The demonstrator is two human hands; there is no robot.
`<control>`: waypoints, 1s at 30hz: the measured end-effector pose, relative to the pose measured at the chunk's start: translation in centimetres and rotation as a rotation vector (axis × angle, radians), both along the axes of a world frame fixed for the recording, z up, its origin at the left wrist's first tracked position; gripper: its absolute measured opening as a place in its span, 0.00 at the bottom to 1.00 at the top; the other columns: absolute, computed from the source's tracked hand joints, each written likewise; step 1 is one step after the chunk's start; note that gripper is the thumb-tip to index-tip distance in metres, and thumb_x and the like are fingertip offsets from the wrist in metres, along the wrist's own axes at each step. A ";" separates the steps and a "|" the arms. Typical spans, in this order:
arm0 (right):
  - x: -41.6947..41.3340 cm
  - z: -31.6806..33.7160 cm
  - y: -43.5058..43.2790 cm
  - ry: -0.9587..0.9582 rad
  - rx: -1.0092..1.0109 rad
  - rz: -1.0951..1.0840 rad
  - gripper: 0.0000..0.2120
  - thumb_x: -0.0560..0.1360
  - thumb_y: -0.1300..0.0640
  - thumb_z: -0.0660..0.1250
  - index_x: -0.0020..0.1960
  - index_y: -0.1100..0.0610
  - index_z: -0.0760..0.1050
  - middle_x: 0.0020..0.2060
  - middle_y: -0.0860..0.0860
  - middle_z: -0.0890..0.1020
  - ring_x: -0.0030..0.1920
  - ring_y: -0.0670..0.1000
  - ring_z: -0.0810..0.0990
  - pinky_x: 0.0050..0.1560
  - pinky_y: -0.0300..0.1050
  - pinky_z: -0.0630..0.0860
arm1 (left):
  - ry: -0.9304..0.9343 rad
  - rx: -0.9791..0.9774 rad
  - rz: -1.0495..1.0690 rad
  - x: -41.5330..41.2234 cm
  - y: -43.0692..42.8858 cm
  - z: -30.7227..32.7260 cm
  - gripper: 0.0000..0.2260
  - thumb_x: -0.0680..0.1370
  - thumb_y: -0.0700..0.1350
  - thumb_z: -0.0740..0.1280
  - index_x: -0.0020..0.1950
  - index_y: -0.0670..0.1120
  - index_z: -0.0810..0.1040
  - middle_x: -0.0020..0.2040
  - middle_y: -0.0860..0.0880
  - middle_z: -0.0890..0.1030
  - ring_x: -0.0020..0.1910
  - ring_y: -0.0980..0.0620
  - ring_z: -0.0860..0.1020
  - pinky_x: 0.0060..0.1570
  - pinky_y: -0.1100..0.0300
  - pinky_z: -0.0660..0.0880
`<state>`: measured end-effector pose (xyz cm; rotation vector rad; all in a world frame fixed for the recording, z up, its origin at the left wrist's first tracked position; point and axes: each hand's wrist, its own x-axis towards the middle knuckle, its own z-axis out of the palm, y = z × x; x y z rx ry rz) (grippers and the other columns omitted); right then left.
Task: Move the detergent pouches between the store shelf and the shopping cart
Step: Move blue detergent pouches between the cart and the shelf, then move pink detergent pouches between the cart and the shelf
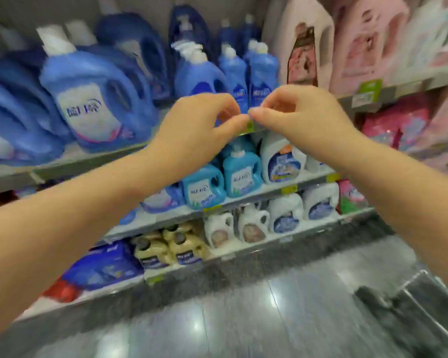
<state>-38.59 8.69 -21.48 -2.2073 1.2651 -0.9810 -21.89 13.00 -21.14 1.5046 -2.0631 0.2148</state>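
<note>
Pink pouches [396, 125]: on the store shelf [75, 165], right end of the second tier, below the pink jugs [308, 47]. Blurred, packed side by side.
Blue packs [104, 264]: bottom tier, left part, lying near the front edge. They look like pouches, but it's too blurred to be sure.
Left hand [199, 125]: raised in front of the upper tier's front edge, fingers curled, thumb tip pressed toward the fingertips.
Right hand [295, 117]: same height and same curled pinch. Its thumb tip meets the left thumb tip.
Grip: narrow pinch on both hands. Can't tell whether anything is between the fingers.
Green tag [251, 126]: on the shelf's front edge, just under the two thumbs. Contact unclear.
Hands vs pouches: well apart from both groups.
Shopping cart [424, 303]: dark wire frame on the glossy floor [269, 319], lower right. Contents not readable.
Blue jugs [88, 99]: upper tier, left, behind the left hand.
Teal bottles [241, 171]: second tier, between the forearms.
</note>
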 end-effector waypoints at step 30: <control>-51.9 -23.7 -8.8 -0.454 0.559 -1.185 0.05 0.74 0.48 0.68 0.42 0.49 0.77 0.31 0.44 0.76 0.36 0.45 0.74 0.40 0.42 0.67 | 0.314 0.807 -0.585 -58.9 -22.5 -23.4 0.08 0.79 0.47 0.62 0.47 0.46 0.79 0.38 0.52 0.78 0.39 0.59 0.73 0.38 0.67 0.64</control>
